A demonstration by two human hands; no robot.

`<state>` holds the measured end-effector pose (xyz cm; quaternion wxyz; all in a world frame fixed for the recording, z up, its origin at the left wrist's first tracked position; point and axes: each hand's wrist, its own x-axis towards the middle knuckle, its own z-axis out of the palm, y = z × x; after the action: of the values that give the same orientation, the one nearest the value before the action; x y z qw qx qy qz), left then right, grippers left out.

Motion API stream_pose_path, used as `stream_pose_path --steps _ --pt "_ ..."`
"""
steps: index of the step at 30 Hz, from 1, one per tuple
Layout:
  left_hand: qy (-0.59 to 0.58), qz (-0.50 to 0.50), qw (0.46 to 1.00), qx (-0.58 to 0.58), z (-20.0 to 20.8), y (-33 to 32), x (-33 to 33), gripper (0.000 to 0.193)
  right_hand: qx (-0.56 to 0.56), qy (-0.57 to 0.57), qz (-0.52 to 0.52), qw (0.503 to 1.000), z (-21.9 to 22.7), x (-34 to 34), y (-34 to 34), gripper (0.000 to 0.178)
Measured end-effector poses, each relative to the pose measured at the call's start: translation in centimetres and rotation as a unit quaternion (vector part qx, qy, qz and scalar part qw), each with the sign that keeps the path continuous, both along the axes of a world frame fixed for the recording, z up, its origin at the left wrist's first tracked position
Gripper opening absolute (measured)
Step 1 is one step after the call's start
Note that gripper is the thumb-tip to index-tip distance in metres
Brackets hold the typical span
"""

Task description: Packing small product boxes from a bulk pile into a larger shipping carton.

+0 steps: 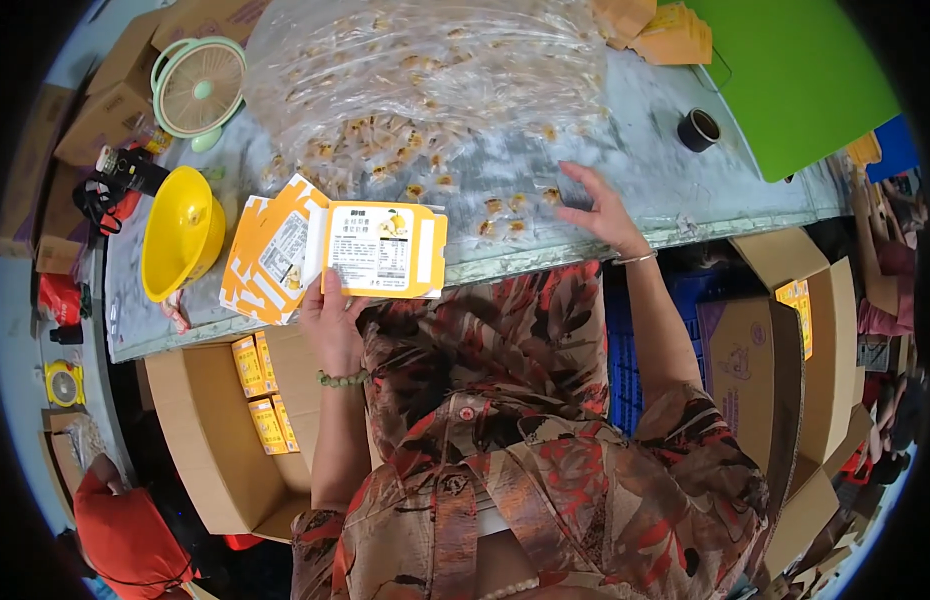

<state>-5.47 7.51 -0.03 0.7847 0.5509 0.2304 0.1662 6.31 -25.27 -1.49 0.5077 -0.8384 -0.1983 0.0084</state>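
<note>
My left hand [333,318] pinches the lower edge of a yellow and white folding carton [385,252], which is flattened and shows a printed panel. Under and beside it lies a stack of similar flat cartons [268,258] at the table's near edge. My right hand [603,212] is open above the table, thumb and fingers apart. Close to its fingertips are small clear-wrapped sweets [505,213] with yellow-brown contents. Behind them a larger heap of these wrapped pieces [375,150] spills from a big clear plastic bag [425,60].
A yellow bowl [185,236] and a green fan [198,88] stand at left. A dark cup [698,130] and green board [795,80] are at right. Below the table, an open cardboard box [200,430] holds yellow cartons; another box [745,360] stands right. People are at both sides.
</note>
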Motion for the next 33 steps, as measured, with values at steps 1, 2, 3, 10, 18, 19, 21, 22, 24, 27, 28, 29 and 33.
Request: stream_pose_path --steps 1,2,3,10,18,19,21,22,24,27,28,29,33 --pt "0.006 0.001 1.0 0.01 0.0 -0.3 0.3 0.021 -0.009 0.01 0.014 1.0 0.2 0.0 0.2 0.061" --pt "0.011 0.001 1.0 0.021 0.0 -0.5 0.5 0.021 -0.008 0.011 0.014 1.0 0.0 0.0 0.4 0.061" --pt "0.012 0.002 1.0 0.022 -0.1 -0.8 0.8 0.021 -0.031 -0.022 0.027 0.999 -0.3 0.0 0.7 0.062" --pt "-0.002 0.017 0.998 0.054 -1.4 -4.2 3.5 0.025 -0.199 -0.122 -0.065 0.97 -2.5 -1.5 5.7 0.049" --pt "0.006 -0.02 1.0 -0.015 -2.2 -7.7 3.2 0.027 0.26 0.042 -0.174 0.949 -3.2 -3.5 13.1 0.041" --pt "-0.01 -0.005 0.998 -0.062 -2.1 -7.4 2.8 0.026 0.428 0.158 -0.142 0.879 -1.6 -4.3 13.9 0.041" --pt "-0.016 -0.028 0.991 -0.131 -2.0 -6.7 1.9 0.026 0.423 0.164 -0.072 0.888 0.0 -5.2 13.8 0.041" --pt "-0.016 -0.028 0.991 -0.13 -1.7 -6.4 1.3 0.026 0.414 0.172 -0.002 0.894 1.0 -5.7 13.7 0.041" --pt "-0.077 -0.054 0.962 -0.255 -1.2 -5.6 0.0 0.03 0.265 0.051 0.009 0.963 4.4 -6.7 13.7 0.043" --pt "-0.104 -0.04 0.943 -0.314 -0.4 -3.5 -2.1 0.037 0.165 -0.093 0.122 0.974 9.0 -7.3 12.7 0.031" --pt "-0.119 -0.027 0.93 -0.347 -0.2 -2.6 -2.8 0.039 0.153 -0.155 0.116 0.969 9.4 -6.6 11.9 0.024" --pt "-0.14 -0.045 0.918 -0.368 -0.6 -1.2 -3.8 0.042 0.245 -0.055 0.052 0.967 9.3 -6.2 11.6 0.015" --pt "-0.207 -0.071 0.899 -0.38 -0.4 1.8 -7.1 0.041 0.226 0.03 -0.111 0.967 3.8 -0.3 9.9 0.016"
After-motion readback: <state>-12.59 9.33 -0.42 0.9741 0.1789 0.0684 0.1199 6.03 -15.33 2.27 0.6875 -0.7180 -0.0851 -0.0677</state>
